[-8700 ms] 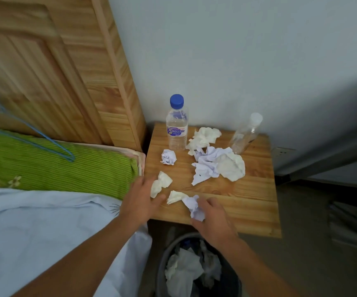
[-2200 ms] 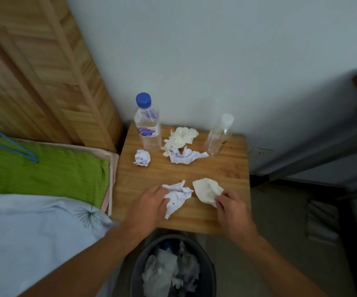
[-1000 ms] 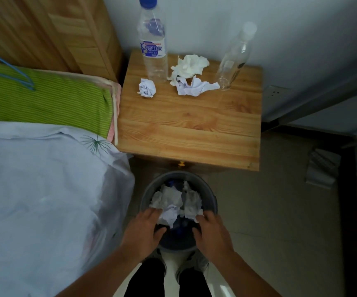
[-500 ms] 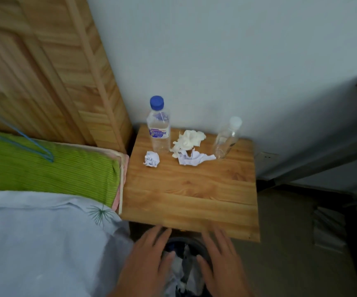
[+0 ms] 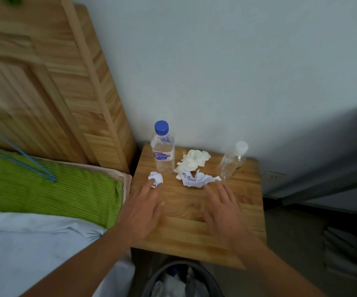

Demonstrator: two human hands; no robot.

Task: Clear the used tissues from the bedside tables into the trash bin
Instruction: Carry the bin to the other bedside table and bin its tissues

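Observation:
Three used tissues lie at the back of the wooden bedside table (image 5: 246, 213): a small white ball (image 5: 156, 178), a cream crumpled one (image 5: 193, 160) and a flat bluish-white one (image 5: 196, 179). My left hand (image 5: 141, 211) is stretched flat over the table, fingertips touching the small ball. Over the table's middle, my right hand (image 5: 223, 211) is spread with empty fingers just short of the bluish tissue. The dark trash bin (image 5: 162, 270) stands on the floor below the table's front edge, with crumpled tissues inside.
A blue-capped water bottle (image 5: 162, 147) stands behind the small ball and a clear white-capped bottle (image 5: 233, 160) stands at the back right. A wooden headboard (image 5: 44, 82), a green pillow (image 5: 44, 187) and a white sheet (image 5: 33, 249) lie to the left.
Both hands dropped two tissues into the bin, then rose from it and reached forward over the table toward the three tissues at the back.

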